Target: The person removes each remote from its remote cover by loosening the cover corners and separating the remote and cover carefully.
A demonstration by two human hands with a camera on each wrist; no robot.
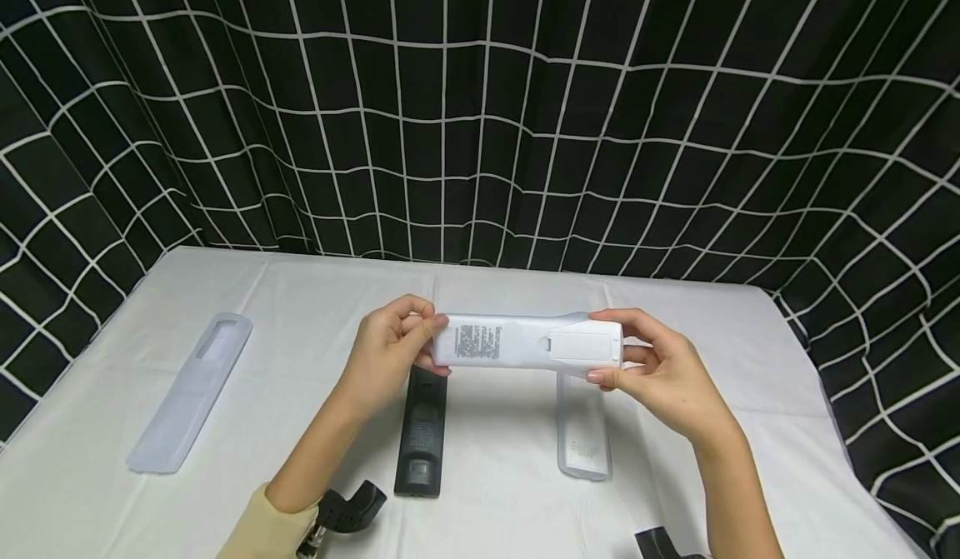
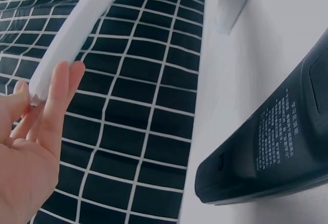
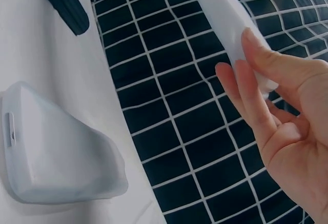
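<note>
A white remote control [image 1: 525,342] is held level above the table, its back with printed text and battery cover facing the head camera. My left hand [image 1: 386,342] pinches its left end between thumb and fingers. At the battery-cover end, my right hand [image 1: 656,359] grips the edges with thumb and fingers. In the left wrist view the left hand [image 2: 38,126] holds the remote [image 2: 66,39] by its tip. The right wrist view has the right hand [image 3: 282,106] around the other end of the remote [image 3: 220,14].
A black remote control [image 1: 422,442] lies back up below the left hand. Under the right hand lies a white remote in a translucent cover [image 1: 585,434]. A pale translucent remote cover [image 1: 191,396] is on the left of the white-covered table [image 1: 510,492]. Behind hangs a black grid-patterned curtain [image 1: 465,151].
</note>
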